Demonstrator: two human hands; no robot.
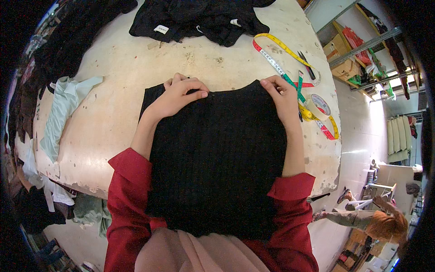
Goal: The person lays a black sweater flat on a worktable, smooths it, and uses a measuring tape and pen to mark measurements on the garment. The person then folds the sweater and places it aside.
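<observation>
A black ribbed knit garment [213,154] is spread in front of me, its upper part on the worn, pale table [122,63] and its lower part reaching toward my body. At the garment's upper left edge, the fingers of my left hand [181,93] are closed on the fabric, thumb lying along the neckline. My right hand [281,93] pinches the upper right corner between thumb and fingers. Between the two hands the top edge dips in a shallow curve. Whatever lies under the garment is hidden.
Right of my right hand lie a multicoloured tape measure [272,59], a tape roll [318,106] and a dark pointed tool [306,65]. More black garments [199,18] lie at the far edge, pale green cloth [68,111] at left. Shelving and a person [378,222] are off to the right.
</observation>
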